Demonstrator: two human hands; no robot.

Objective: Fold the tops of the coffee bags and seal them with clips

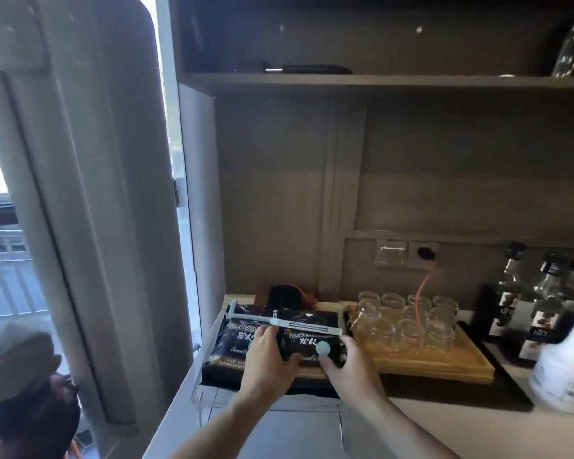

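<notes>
Two black coffee bags (272,339) lie on the counter (444,432), both hands' fingers (267,331) gripping the nearer one, a grey bar clip (299,323) lying across just beyond them; clipping stage, next press it closed.

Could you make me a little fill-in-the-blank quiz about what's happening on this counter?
1. Both hands, left and right, rest on black coffee ____.
2. A long grey clip lies across the ____ of the bags.
3. The empty glass jars stand on a ____ tray.
4. The tray sits to the ____ of the bags.

Missing words: bags; tops; wooden; right
</notes>
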